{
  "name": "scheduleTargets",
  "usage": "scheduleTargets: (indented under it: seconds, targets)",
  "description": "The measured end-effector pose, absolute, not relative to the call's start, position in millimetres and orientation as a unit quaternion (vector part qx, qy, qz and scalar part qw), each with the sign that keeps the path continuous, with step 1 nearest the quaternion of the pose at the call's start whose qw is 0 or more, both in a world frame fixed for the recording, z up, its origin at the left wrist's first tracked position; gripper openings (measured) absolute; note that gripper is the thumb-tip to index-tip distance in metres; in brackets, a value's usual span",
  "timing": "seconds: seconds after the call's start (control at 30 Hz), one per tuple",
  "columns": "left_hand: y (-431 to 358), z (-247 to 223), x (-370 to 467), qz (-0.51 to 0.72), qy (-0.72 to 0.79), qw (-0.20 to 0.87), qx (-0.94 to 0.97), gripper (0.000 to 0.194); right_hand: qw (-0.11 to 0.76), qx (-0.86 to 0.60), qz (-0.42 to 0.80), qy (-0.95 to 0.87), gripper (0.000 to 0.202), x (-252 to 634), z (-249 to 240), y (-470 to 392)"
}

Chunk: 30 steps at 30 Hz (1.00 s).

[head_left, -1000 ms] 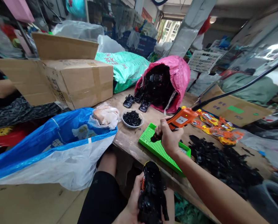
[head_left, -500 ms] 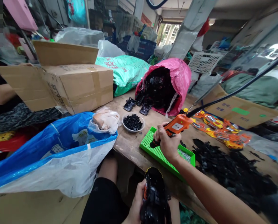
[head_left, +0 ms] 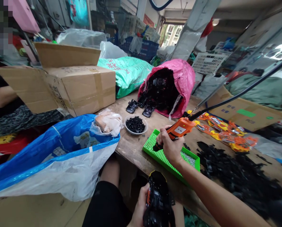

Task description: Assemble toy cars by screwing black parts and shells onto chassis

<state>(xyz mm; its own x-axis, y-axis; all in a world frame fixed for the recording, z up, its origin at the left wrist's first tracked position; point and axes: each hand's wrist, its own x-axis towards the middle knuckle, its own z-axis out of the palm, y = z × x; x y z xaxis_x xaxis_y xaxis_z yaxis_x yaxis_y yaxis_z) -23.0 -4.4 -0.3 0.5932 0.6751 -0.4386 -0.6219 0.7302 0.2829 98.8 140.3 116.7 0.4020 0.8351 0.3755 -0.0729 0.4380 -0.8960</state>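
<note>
Low in the view, in front of the table edge, my left hand (head_left: pixel 140 206) grips a black toy car body (head_left: pixel 159 198) with touches of orange and yellow. My right hand (head_left: pixel 171 143) is wrapped round an orange and black electric screwdriver (head_left: pixel 180 127), whose cable runs off to the upper right. The tool's black end is over a green perforated tray (head_left: pixel 152 148). Small silvery screws (head_left: pixel 188 158) lie in the tray's right part. Beyond the tray, a white bowl (head_left: pixel 135 131) holds small black parts.
A pink sack (head_left: pixel 184 75) spills black car bodies (head_left: pixel 148 110). On the right lie a heap of black parts (head_left: pixel 235 176) and orange-yellow pieces (head_left: pixel 228 134). A cardboard box (head_left: pixel 88 91) and a blue-white sack (head_left: pixel 60 170) are at left. Another person's arm (head_left: pixel 0 96) shows far left.
Almost nothing differs. The view has shifted very slightly, and both hands keep the same grip on the car body and the screwdriver.
</note>
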Motion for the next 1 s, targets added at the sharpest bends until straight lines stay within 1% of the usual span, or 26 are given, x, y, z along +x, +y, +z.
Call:
scheduleTargets:
  seconds: [0.33,0.5,0.73,1.0]
  targets:
    - [-4.4,-5.0,-24.9,0.362,0.273,0.889,0.063,0.045,0.725,-0.425,0.318,-0.439,0.031,97.6,116.1,141.1]
    - [-5.1,-15.9,-29.3,0.386,0.292,0.872,0.073,0.034,0.724,-0.425,0.318,-0.44,0.031,96.6,116.6,140.8]
    - [-1.9,-29.8,-26.5,0.386,0.299,0.867,0.103,0.029,0.719,-0.427,0.329,-0.439,0.033,95.3,116.2,141.1]
    - [4.1,-21.6,-36.4,0.382,0.273,0.876,0.109,0.024,0.732,-0.412,0.314,-0.443,0.029,98.7,126.1,137.7]
